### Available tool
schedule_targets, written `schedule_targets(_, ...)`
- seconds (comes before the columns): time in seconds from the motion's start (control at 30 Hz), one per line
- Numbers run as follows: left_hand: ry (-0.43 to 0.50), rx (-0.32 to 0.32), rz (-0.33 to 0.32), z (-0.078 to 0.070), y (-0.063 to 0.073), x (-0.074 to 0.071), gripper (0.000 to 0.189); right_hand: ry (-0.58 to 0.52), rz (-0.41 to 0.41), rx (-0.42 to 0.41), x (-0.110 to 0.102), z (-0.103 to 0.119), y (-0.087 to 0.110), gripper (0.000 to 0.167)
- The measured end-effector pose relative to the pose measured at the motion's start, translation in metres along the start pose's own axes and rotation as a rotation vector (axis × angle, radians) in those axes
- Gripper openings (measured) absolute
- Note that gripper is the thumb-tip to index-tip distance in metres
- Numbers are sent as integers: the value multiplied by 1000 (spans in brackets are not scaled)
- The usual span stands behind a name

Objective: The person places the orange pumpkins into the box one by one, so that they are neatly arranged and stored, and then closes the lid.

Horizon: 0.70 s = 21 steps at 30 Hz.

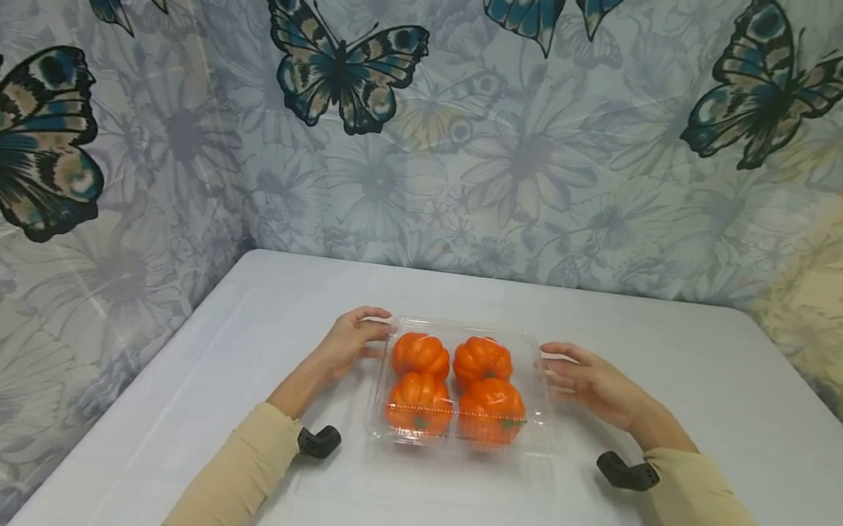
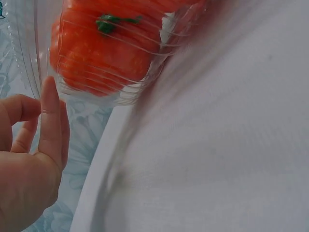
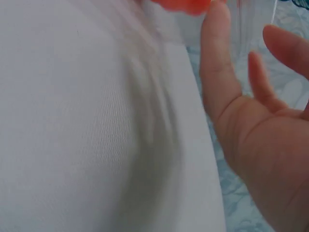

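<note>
A clear plastic clamshell box (image 1: 461, 342) stands on the white table, with several orange bell peppers (image 1: 417, 402) inside. A green stem shows on the pepper (image 2: 108, 53) nearest the left wrist camera. At the box's left side is my left hand (image 1: 348, 344), its fingertips touching the rim and its thumb upright along the plastic wall. Over on the right side, my right hand (image 1: 591, 385) has its fingers spread and reaching to the box's edge. The right thumb (image 3: 217, 53) is straight, its tip by the plastic, where contact is hard to judge.
The white table (image 1: 295, 503) extends around the box on all sides. Behind it hangs a patterned cloth wall (image 1: 427, 197) with butterflies. A black wrist device (image 1: 319, 442) sits at the left cuff and another black device (image 1: 627, 471) at the right.
</note>
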State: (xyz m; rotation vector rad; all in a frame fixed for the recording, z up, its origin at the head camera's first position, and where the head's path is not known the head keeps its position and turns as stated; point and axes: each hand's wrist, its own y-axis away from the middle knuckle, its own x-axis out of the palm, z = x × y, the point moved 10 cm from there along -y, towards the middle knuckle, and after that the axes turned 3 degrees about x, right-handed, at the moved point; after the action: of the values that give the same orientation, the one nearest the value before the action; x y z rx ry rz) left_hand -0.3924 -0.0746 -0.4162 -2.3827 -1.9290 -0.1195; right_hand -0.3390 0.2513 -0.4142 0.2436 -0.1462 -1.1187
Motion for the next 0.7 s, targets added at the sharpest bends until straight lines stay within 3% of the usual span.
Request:
schedule_targets(0.17, 7, 8, -89, -3, -5, -10, 25, 16, 27, 68, 12, 0, 7, 62)
schedule_targets(0.47, -16, 16, -175, -5, -16, -18, 25, 98, 35, 119, 25, -1, 21, 55)
schedule_targets(0.7, -30, -1, -208, -5, -17, -16, 24, 4, 110, 121, 37, -1, 30, 63)
